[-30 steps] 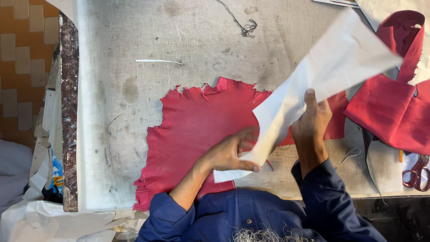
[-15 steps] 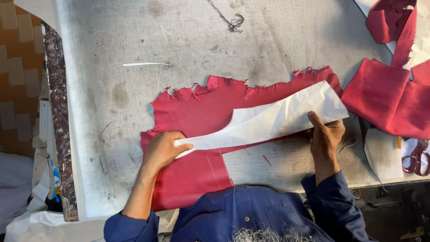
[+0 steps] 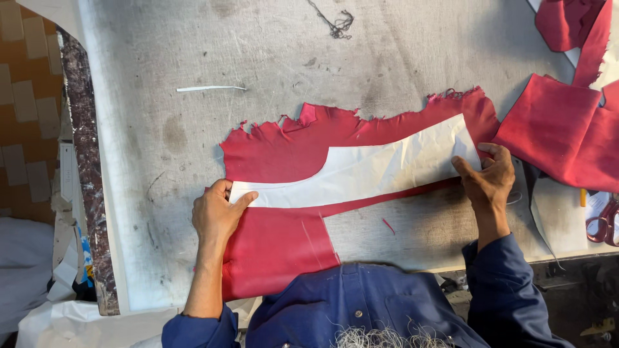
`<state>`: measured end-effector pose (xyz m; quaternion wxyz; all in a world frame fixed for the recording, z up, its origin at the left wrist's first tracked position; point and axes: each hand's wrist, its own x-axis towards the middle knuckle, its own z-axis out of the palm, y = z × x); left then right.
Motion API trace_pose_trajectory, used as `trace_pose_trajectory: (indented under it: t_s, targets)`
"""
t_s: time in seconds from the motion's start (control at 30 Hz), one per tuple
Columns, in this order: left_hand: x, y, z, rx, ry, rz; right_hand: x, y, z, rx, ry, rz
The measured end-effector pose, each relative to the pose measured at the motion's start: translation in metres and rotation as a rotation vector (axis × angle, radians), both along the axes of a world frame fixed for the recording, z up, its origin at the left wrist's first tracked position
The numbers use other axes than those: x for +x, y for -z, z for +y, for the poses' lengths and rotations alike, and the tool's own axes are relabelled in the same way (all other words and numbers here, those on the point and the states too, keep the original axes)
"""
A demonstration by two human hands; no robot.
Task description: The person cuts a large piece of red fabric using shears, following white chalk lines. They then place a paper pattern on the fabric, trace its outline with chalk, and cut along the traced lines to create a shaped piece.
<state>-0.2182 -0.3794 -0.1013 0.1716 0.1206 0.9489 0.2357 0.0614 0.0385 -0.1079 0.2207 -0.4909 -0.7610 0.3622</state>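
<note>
White pattern (image 3: 367,171) now lies flat on red fabric (image 3: 284,225); left hand (image 3: 216,216), right hand (image 3: 490,177) press its ends, grips flat

A big grey table (image 3: 400,58), dirty and stained. Flat on it, between the left hand (image 3: 216,216) and the right hand (image 3: 488,177), a red cloth (image 3: 284,238) with torn edges. Beyond the left hand, a thin white strip (image 3: 211,88). Farther off, a tangle of dark thread (image 3: 337,24). Past the right hand, more red pieces (image 3: 554,129). Red-handled scissors (image 3: 603,222) at the table's edge, out past the right hand.
</note>
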Motion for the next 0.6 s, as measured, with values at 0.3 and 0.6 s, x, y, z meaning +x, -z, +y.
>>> trace_pose_trajectory:
  t_s: [0.3,0.6]
  targets:
    - [0.008,0.001,0.0,0.008,-0.034,0.008,0.002,-0.011,-0.038,0.816,-0.13,-0.434]
    - [0.009,-0.002,0.0,0.002,-0.024,0.037,-0.04,0.011,-0.13,0.485,-0.857,-0.371]
